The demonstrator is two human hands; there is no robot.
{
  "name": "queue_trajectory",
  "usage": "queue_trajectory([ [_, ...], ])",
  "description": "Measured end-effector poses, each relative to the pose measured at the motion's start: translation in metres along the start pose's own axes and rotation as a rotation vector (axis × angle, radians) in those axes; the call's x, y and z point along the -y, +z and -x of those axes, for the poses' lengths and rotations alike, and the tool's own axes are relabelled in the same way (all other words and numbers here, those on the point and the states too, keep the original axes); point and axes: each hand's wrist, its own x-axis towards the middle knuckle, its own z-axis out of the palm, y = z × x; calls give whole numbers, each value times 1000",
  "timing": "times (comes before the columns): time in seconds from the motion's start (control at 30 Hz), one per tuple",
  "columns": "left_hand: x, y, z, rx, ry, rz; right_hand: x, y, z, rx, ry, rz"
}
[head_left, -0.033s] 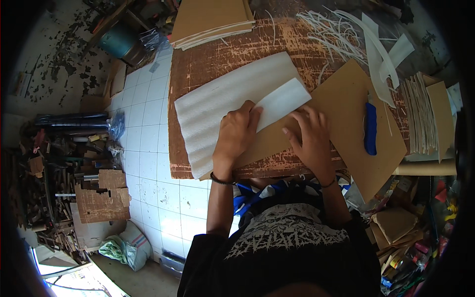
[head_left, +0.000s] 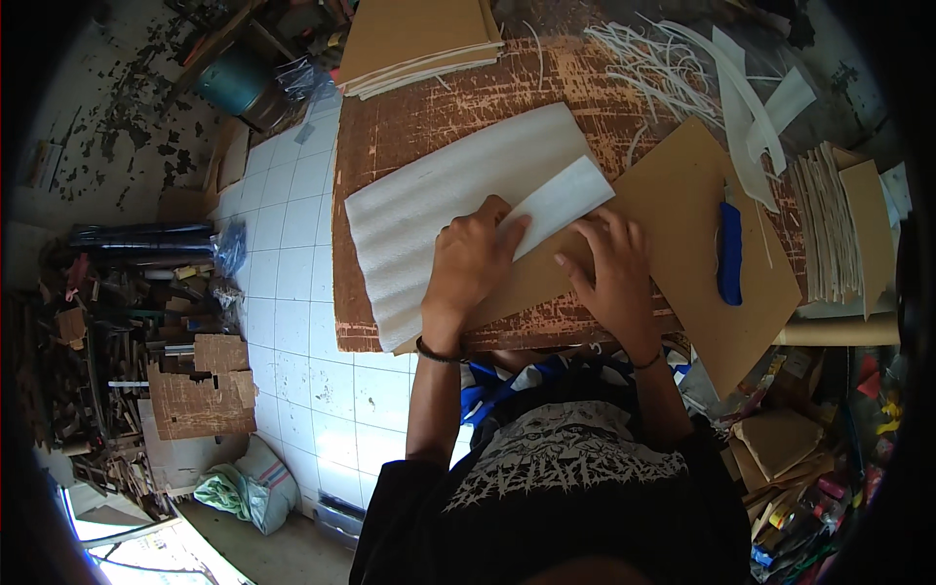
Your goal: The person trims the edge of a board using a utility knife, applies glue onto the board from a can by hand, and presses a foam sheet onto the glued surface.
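A white foam sheet [head_left: 429,195] lies over a brown cardboard piece [head_left: 526,283] on the scratched brown table [head_left: 390,127]. Along the near right part, a strip of the foam [head_left: 575,187] appears folded over. My left hand [head_left: 472,255] is closed on the foam, with thumb and fingers curled at the lower end of that strip. At the strip's right end is my right hand [head_left: 614,268]; its fingertips touch the edge near the corner and its thumb stands apart over the cardboard. The left palm hides part of the foam.
Another cardboard sheet [head_left: 721,244] lies at the right with a blue-handled cutter [head_left: 729,253] on it. Beyond are tangled white offcuts [head_left: 658,68]. Cardboard stacks stand at the far left [head_left: 419,39] and right edge [head_left: 829,229]. Wood scraps [head_left: 107,341] fill the left side.
My left hand has slid slightly right and upward along the foam strip, its thumb now farther along. My right hand has barely moved.
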Motion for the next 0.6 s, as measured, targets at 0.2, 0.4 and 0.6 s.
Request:
queue_trajectory([
  [0.2, -22, -3, 1, -38, 168, -128, 6, -8, 1, 48, -16, 17],
  [0.4, 9, -52, -4, -435, -202, 92, 2, -5, 0, 42, -4, 3],
  [0.6, 36, -101, 4, -764, -219, 277, 3, -5, -1, 29, -1, -8],
])
